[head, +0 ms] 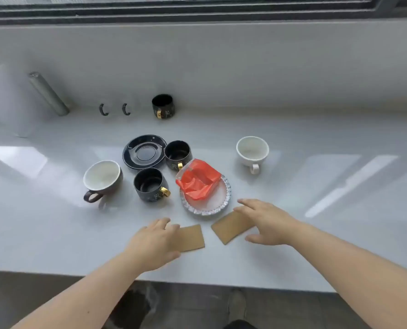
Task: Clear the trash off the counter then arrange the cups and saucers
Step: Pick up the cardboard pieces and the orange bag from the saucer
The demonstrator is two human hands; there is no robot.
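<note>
Two brown cardboard pieces lie near the counter's front edge. My left hand (156, 241) rests flat on the left cardboard piece (191, 237), and my right hand (267, 223) lies over the right cardboard piece (228, 227); neither is lifted. Just behind them a red plastic wrapper (199, 180) sits crumpled on a clear glass saucer (219, 207). A black saucer (144, 151) stands behind two black cups with gold handles (150, 185) (177, 154). A third black cup (163, 106) is at the back. A dark cup with white inside (102, 179) is left, a white cup (252, 151) right.
The white counter (316, 233) ends at a front edge close to my forearms, with dark floor below. A grey metal post (48, 93) rises at the back left. Two small dark hooks (104, 109) (126, 109) stand by the back wall under the window.
</note>
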